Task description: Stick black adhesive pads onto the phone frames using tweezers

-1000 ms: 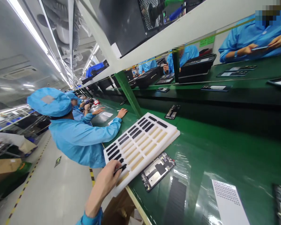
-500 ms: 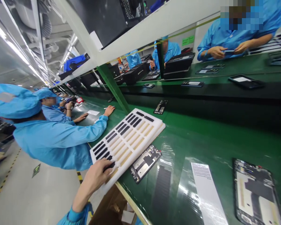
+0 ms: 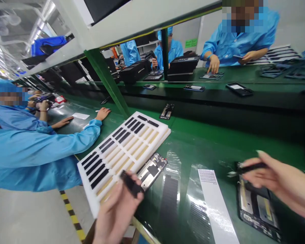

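Note:
My left hand (image 3: 117,206) is closed on a black flat strip (image 3: 131,184), which looks like a flex cable, in front of the white foam tray (image 3: 90,200). Rows of similar black strips lie in the tray's slots; other slots show tan bottoms. At the right, my right hand (image 3: 274,179) pinches a dark slim tool (image 3: 252,167) resembling tweezers, blurred, with something pale at its tip. It hovers over the upper end of an opened phone (image 3: 256,203) lying on the green bench. Another opened phone (image 3: 152,169) lies partly under the tray's right edge.
A white perforated sheet (image 3: 213,200) and clear film (image 3: 171,203) lie between my hands. One more opened phone (image 3: 167,111) lies farther back. A co-worker's sleeve (image 3: 66,139) reaches along the left. A green post (image 3: 106,79) rises behind the tray; people work across the raised ledge.
My left hand has lifted a black strip out of the tray and moved right. My right hand has come into view over the right phone. The view has turned right.

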The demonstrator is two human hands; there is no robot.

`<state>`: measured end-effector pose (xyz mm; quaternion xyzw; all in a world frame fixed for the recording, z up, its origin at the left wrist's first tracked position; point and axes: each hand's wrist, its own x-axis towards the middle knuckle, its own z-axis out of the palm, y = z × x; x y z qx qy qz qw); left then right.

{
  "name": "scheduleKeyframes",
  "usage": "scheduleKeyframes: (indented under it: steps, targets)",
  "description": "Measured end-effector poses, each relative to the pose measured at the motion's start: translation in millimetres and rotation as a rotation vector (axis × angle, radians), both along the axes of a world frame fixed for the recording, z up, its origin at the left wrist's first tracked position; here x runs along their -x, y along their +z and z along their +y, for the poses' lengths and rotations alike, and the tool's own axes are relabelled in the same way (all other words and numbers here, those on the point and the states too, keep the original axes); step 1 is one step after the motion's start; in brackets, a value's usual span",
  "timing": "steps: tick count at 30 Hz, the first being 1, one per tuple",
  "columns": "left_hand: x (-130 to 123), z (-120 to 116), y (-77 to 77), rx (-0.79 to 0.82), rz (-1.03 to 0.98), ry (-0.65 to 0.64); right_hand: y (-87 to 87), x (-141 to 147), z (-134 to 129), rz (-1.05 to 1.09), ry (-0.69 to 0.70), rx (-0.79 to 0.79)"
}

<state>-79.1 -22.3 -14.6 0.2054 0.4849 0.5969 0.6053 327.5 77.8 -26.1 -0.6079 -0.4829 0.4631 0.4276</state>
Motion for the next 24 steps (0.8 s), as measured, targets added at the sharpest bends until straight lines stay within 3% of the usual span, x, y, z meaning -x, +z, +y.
scheduleKeyframes:
  steps: [1,3,5,8,12,17,21,24]
  targets:
    - [-15.7,4.8,-3.8,0.005,-0.071,-0.091,2.6,22.0,4.0,0.142,0.054,0.158]
    - [-40.7,10.9,-13.7,0.006,-0.028,-0.215,3.5,68.4,8.7,0.254,0.101,0.222]
    - [-54.2,13.0,-25.7,0.011,0.293,-0.295,-1.6,108.5,9.6,0.23,0.232,0.212]
    - [-55.1,13.1,-45.0,-0.153,0.89,-0.369,-14.7,143.9,7.1,0.12,0.35,0.132]
    - [-44.7,15.4,-65.2,-0.365,1.39,-0.63,-26.0,155.2,2.4,0.015,0.344,0.083]
    - [-46.0,21.4,-69.5,-0.395,1.737,-0.791,-31.6,159.4,-2.2,-0.028,0.34,0.049]
    - [-48.4,24.7,-68.1,-0.396,1.824,-0.847,-37.2,163.8,-4.0,-0.02,0.328,0.011]
    - [-47.1,27.3,-67.9,-0.358,1.705,-0.834,-32.8,161.5,-3.1,0.026,0.284,0.013]
